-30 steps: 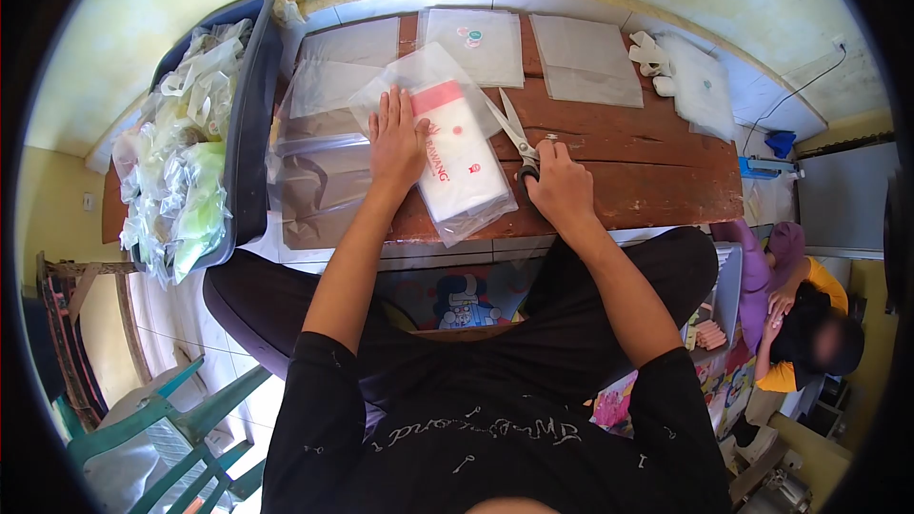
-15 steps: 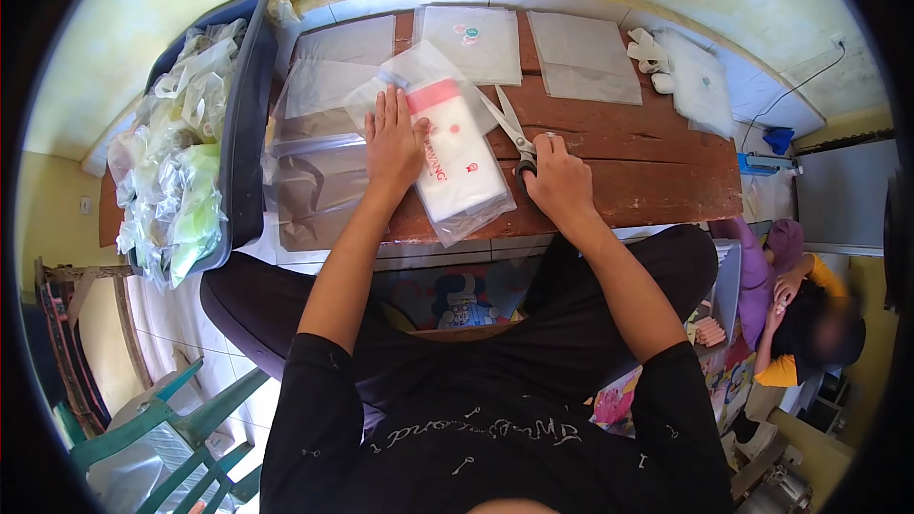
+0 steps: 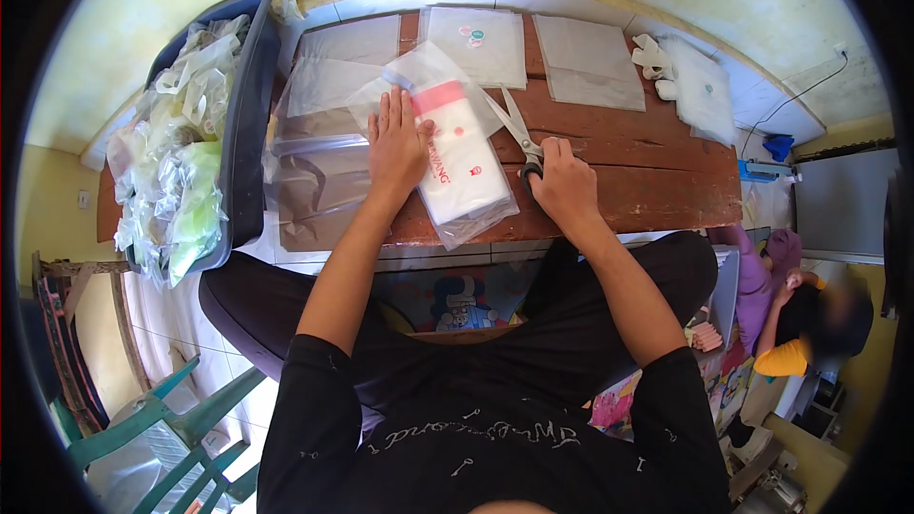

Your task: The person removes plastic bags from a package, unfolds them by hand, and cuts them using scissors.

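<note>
A clear plastic package [image 3: 464, 174] of white bags with a pink band and red print lies slanted on the wooden table. My left hand [image 3: 397, 141] rests on its upper left side, fingers stretched out. Just right of the package, my right hand [image 3: 566, 181] is closed around the handles of a pair of scissors [image 3: 520, 129]. The blades point up and away from me, a little apart, beside the package's edge. Part of the handles is hidden by my fingers.
Clear plastic sheets [image 3: 319, 176] lie on the left of the table [image 3: 657, 171]. Stacks of plastic bags [image 3: 588, 62] line its back. A dark tub [image 3: 246, 143] full of bagged plastic stands at left. Another person [image 3: 795, 305] sits at right, near a green chair-free corner wall.
My hands, the scissors and the package keep nearly the same places, with the view shifted slightly. The other person at right has moved their hands and leaned a little.
</note>
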A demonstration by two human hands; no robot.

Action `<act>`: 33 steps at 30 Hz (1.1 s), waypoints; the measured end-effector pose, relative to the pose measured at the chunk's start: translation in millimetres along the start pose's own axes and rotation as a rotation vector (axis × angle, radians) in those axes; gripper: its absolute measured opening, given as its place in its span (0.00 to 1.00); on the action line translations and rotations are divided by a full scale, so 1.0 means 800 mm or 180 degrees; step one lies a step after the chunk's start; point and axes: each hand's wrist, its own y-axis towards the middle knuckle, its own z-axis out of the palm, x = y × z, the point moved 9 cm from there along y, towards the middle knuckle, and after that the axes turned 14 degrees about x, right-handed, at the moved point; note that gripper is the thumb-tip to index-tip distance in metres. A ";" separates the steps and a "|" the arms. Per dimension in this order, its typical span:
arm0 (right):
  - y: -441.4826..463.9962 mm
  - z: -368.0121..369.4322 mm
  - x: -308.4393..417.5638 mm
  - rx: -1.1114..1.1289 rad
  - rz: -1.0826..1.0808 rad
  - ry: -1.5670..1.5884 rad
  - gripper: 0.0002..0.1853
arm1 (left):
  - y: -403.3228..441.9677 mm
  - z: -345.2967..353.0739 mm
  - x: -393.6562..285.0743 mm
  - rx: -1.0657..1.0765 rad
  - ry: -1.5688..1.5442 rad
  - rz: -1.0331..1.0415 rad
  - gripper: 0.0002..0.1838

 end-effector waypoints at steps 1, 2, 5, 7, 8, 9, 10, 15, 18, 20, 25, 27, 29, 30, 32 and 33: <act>0.000 -0.001 -0.001 -0.0013 0.0003 -0.0010 0.20 | 0.000 0.000 0.000 0.0003 -0.0023 0.0000 0.35; -0.001 -0.001 -0.001 -0.0014 0.0003 -0.0009 0.20 | 0.000 -0.001 0.000 0.0003 -0.0021 0.0001 0.35; -0.002 -0.002 -0.003 -0.0065 -0.0012 0.0036 0.20 | 0.000 -0.001 0.000 0.0040 -0.0001 -0.0036 0.35; -0.002 -0.002 -0.004 -0.0092 -0.0027 0.0045 0.20 | 0.000 0.000 0.000 0.0033 0.0003 -0.0029 0.35; -0.003 -0.003 -0.003 -0.0090 -0.0025 0.0045 0.20 | -0.001 0.000 -0.001 0.0036 0.0002 -0.0029 0.35; -0.003 -0.005 -0.002 -0.0082 -0.0010 0.0033 0.20 | -0.001 0.000 -0.001 0.0023 0.0009 -0.0025 0.35; -0.003 -0.006 -0.002 -0.0081 0.0005 0.0020 0.20 | -0.001 -0.001 -0.001 0.0006 0.0018 -0.0020 0.35; -0.001 -0.005 -0.001 -0.0128 -0.0017 0.0031 0.20 | 0.000 0.002 0.000 -0.0004 0.0051 -0.0018 0.34; 0.000 -0.005 0.000 -0.0120 -0.0034 0.0026 0.19 | 0.000 0.000 0.000 -0.0010 0.0045 -0.0025 0.34; 0.001 -0.005 0.000 -0.0111 -0.0039 0.0017 0.19 | 0.000 0.000 0.000 -0.0010 0.0043 -0.0024 0.34; 0.004 -0.005 0.002 -0.0095 -0.0014 -0.0013 0.19 | 0.001 0.002 0.001 -0.0009 0.0062 -0.0023 0.34; 0.007 -0.008 0.006 -0.0093 -0.0015 -0.0042 0.18 | 0.001 0.002 0.001 -0.0023 0.0062 -0.0020 0.34; 0.013 -0.010 0.010 -0.0092 -0.0026 -0.0069 0.18 | 0.001 0.001 0.001 -0.0042 0.0066 -0.0026 0.34; 0.015 -0.009 0.012 -0.0103 -0.0037 -0.0098 0.18 | 0.001 0.001 0.001 -0.0021 0.0070 -0.0040 0.34; 0.019 -0.009 0.013 -0.0114 -0.0052 -0.0124 0.18 | 0.001 0.001 0.000 -0.0002 0.0077 -0.0057 0.35; 0.020 -0.006 0.013 -0.0077 -0.0055 -0.0145 0.18 | 0.000 0.001 0.000 0.0014 0.0066 -0.0057 0.35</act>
